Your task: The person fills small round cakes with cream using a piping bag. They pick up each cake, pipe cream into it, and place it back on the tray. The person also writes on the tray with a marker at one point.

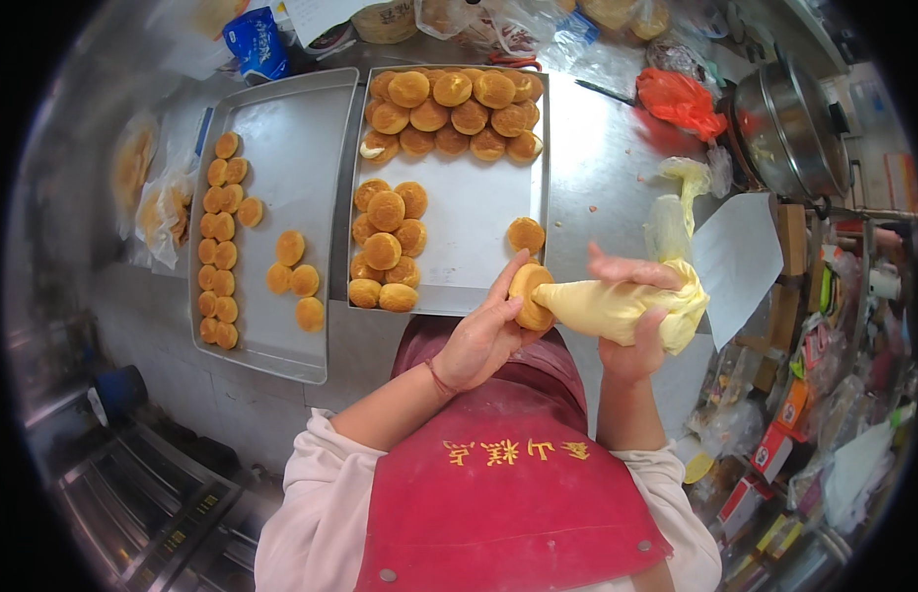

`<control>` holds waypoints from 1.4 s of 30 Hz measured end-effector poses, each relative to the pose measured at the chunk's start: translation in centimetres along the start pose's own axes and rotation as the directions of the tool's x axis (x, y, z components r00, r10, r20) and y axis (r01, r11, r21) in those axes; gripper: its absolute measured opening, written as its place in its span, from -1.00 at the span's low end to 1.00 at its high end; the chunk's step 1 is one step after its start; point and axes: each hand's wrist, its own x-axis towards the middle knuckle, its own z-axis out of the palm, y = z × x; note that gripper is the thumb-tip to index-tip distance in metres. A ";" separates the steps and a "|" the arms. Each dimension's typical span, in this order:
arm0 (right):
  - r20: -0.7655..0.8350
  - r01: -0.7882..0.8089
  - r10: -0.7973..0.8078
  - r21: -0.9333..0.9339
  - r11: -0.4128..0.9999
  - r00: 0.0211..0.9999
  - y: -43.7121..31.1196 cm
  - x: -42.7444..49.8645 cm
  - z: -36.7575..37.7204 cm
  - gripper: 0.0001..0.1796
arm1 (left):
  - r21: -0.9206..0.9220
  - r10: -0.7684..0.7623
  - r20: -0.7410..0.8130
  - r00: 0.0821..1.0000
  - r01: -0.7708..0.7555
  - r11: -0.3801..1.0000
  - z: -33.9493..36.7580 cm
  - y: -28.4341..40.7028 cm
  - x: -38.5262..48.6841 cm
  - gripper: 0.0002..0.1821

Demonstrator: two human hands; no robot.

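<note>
My left hand (482, 337) grips a round golden bun (533, 297) turned on its edge, over the front right corner of a lined baking tray (466, 251). In my right hand (640, 325) is a piping bag (599, 307) plump with pale yellow filling. Its tip meets the bun's side; whether it has gone in cannot be seen. Just beyond the held bun, another browned bun (526, 234) lies on the tray, and part of one more shows behind my left fingers. Stacked buns (451, 111) fill the tray's far end, and a smaller pile (385, 244) sits at its left.
A second metal tray (263, 133) at left carries a column of buns (220, 251) and several loose ones. A blue packet (256, 46), red plastic bag (679, 102) and steel pot (792, 133) stand around the table's edge. White paper (736, 259) lies right, beside crowded shelves (806, 370).
</note>
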 end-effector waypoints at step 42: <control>0.017 -0.081 0.080 0.280 0.956 0.997 -0.5 1.1 -2.5 -0.47 | 0.214 0.147 -0.013 0.989 -0.141 0.967 -0.5 -0.2 -0.5 -0.29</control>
